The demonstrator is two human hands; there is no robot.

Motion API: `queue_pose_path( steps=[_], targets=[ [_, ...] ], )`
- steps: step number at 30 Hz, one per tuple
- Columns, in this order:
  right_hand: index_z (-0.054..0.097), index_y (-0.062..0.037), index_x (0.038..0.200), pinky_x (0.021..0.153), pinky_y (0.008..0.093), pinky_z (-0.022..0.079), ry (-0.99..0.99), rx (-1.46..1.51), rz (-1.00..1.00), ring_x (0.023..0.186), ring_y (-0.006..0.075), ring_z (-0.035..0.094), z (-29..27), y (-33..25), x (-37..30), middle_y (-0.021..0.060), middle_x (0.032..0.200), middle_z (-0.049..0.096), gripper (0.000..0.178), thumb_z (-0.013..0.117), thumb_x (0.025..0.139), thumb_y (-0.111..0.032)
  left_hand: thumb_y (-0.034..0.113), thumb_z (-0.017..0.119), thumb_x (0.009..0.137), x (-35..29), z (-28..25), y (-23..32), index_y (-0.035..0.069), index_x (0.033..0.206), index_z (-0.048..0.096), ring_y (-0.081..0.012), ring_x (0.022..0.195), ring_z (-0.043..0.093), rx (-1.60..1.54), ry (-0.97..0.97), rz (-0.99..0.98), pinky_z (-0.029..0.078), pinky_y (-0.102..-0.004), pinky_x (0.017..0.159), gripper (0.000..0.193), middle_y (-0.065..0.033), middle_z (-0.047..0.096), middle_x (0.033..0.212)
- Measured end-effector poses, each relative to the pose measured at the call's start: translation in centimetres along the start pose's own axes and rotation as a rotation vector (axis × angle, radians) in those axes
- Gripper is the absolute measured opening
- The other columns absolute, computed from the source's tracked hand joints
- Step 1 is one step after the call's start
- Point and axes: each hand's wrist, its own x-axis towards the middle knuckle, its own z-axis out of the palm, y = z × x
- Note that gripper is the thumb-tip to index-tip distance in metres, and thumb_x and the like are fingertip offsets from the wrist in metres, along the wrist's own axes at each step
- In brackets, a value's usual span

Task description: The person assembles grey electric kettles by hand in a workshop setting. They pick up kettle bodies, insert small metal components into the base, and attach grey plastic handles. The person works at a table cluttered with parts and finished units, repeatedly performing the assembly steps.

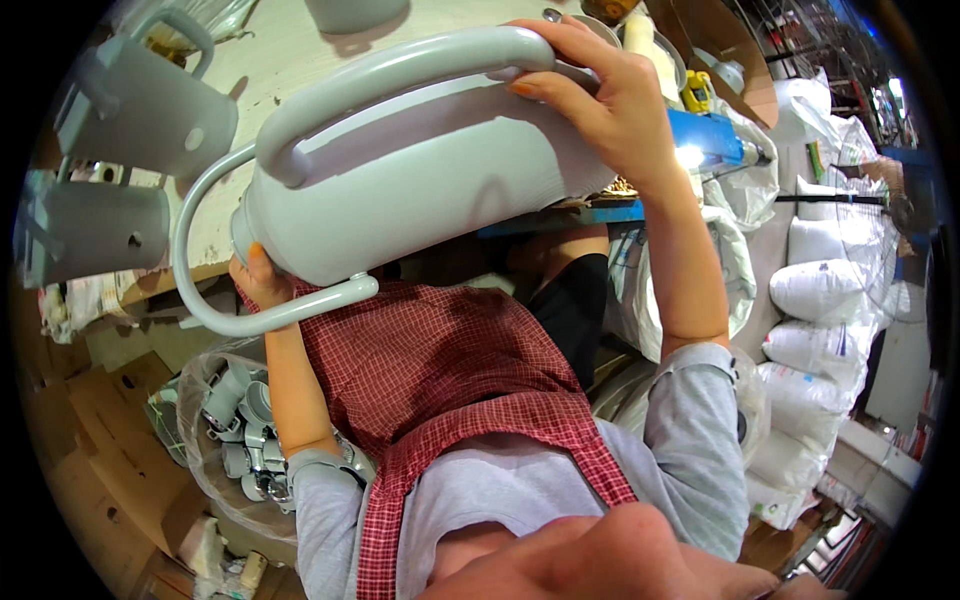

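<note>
A large light grey thermos flask (420, 180), or its shell, lies on its side above my lap, close to the table's edge. A thick side handle (400, 75) runs along its top, and a curved carrying handle (190, 270) loops round its left end. My left hand (262, 278) grips the narrow neck from below, thumb up and most fingers hidden. At the other end my right hand (615, 100) closes over the body near the side handle's end. Its fingertips partly disappear behind the flask.
Grey flask bodies (150, 105) with round holes stand at the table's left. A clear bag of grey parts (250, 430) sits at lower left beside cardboard boxes (120, 440). At right are a blue tool (705, 140) and stacked white sacks (820, 280). The pale tabletop (270, 60) lies beyond the flask.
</note>
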Motion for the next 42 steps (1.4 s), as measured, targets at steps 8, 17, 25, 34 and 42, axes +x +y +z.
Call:
queue_pose_path(
  steps=[8,17,25,34,42],
  targets=[
    [0.067,-0.0134,0.111,0.097,0.0444,0.037,0.13,-0.142,0.105,0.087,0.0264,0.065,1.0,0.3,-1.8,0.01,0.095,0.07,0.034,0.068,0.083,-0.033,0.028,0.061,0.081,0.8,-2.4,-1.2,0.001,0.096,0.06,-0.0212,0.089,0.06,-0.409,-0.183,-0.105,0.05,-0.0373,0.078,0.031,-0.01,0.063,0.097],
    [0.064,-0.0173,0.115,0.114,0.0532,0.02,0.114,-0.017,0.191,0.099,0.0247,0.065,1.8,-1.4,-2.4,0.0049,0.097,0.07,0.033,0.063,0.087,-0.035,0.03,0.057,0.084,0.7,2.3,1.0,0.001,0.101,0.059,-0.0213,0.091,0.061,-0.156,-0.1,-0.249,0.05,-0.037,0.079,0.034,-0.0102,0.063,0.099],
    [0.061,-0.0157,0.121,0.116,0.0518,0.017,0.381,-0.008,0.187,0.113,0.0217,0.058,3.4,0.8,-5.3,0.0065,0.113,0.066,0.041,0.068,0.084,-0.033,0.032,0.054,0.087,-0.6,6.9,4.9,0.001,0.105,0.059,-0.0213,0.092,0.061,-0.116,-0.225,-0.259,0.051,-0.0368,0.081,0.036,-0.0103,0.064,0.101],
    [0.062,-0.0012,0.112,0.084,0.0311,0.05,1.543,-0.669,0.946,0.092,0.0178,0.063,-22.2,0.3,-59.0,0.0086,0.103,0.067,0.024,0.06,0.091,-0.013,0.035,0.049,0.091,-4.3,6.6,8.3,0.001,0.109,0.058,-0.0213,0.094,0.062,-0.005,-0.094,-0.217,0.051,-0.0364,0.082,0.039,-0.0105,0.064,0.104],
    [0.048,0.0088,0.126,0.108,0.0455,0.037,1.001,-1.246,2.063,0.124,0.0419,0.049,-31.3,-8.4,-92.3,0.0297,0.13,0.051,0.07,0.069,0.066,-0.022,0.037,0.046,0.094,-6.3,9.7,10.1,0.001,0.113,0.057,-0.0214,0.096,0.063,0.1,-0.071,-0.195,0.051,-0.0362,0.084,0.042,-0.0107,0.065,0.106]
  ],
)
